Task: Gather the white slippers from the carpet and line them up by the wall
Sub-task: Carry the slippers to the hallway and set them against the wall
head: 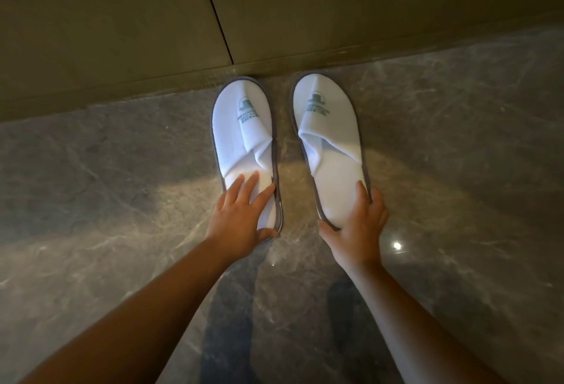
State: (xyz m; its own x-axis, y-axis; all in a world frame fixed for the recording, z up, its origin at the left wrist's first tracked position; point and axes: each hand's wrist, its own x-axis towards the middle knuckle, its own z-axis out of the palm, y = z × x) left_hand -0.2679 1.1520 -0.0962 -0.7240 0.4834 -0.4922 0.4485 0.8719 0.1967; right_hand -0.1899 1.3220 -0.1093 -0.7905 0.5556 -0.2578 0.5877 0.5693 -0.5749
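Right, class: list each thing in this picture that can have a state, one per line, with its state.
left slipper: flat on the marble floor, toe at the wall, upper creased
right slipper: flat on the floor, toe at the wall
left hand: open, fingers resting on the left slipper's heel
right hand: gripping the right slipper's heel

Illegible green logo [247, 110] on slippers [328, 127]

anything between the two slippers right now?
Nothing: head view shows only bare marble floor between left slipper and right slipper.
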